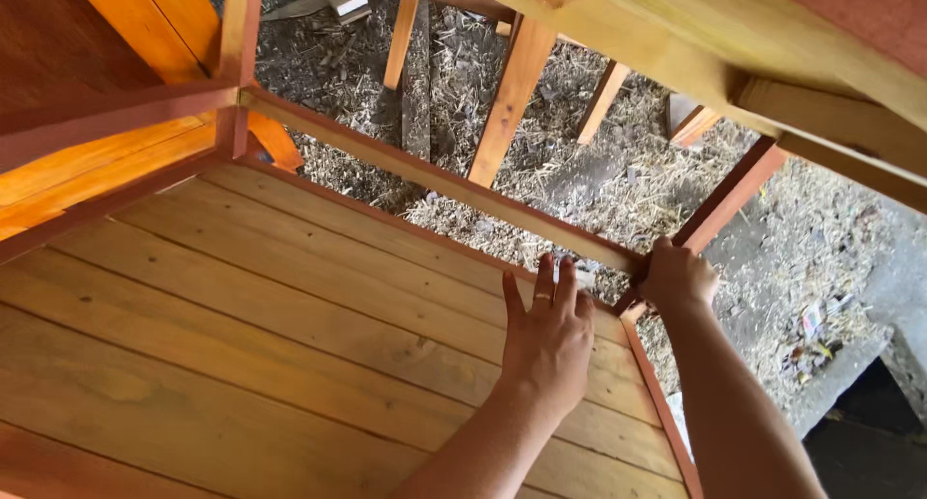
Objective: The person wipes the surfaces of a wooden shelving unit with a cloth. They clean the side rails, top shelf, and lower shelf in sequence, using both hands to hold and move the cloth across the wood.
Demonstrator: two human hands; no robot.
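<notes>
Straw-littered ground (618,185) lies below the slatted orange-brown wooden panel (290,344). Left hand (548,337) presses flat, fingers together, steadying its edge; right hand (678,279) curls closed around the reddish wooden corner rail (719,204), bracing it.

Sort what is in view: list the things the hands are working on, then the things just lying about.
In hand:
- left hand, flat on the varnished plank panel
- right hand, gripping the corner of the reddish wooden frame rail

Lying about:
- straw and wood shavings on the ground
- pale wooden legs beyond the frame
- scraps of litter
</notes>
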